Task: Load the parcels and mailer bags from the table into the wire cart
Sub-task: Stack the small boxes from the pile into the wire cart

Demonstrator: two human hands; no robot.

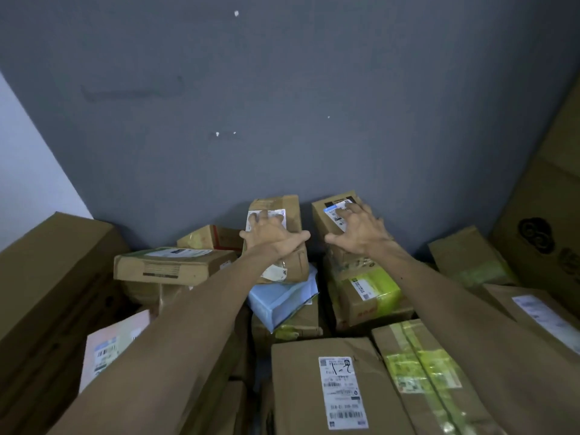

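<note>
Against the grey wall (282,105) the parcels lie in a crowded pile. At far left a long carton (47,277) is cut off by the frame edge, and the left forearm hides part of a pink parcel (116,350). Next is a flat box (172,265). The left hand (273,237) holds a crumpled box (292,215) that stands tilted on a blue mailer bag (282,299), with fingers spread wide and the thumb hooked on its right edge. Just beside it, the right hand (354,230) grips a box with a blue label (323,221), with fingers wide and bent over the top. This box rests on a box with yellow-green tape (370,293). At right a big carton (539,215) leaves the frame. The label texts are too blurred to read.
</note>
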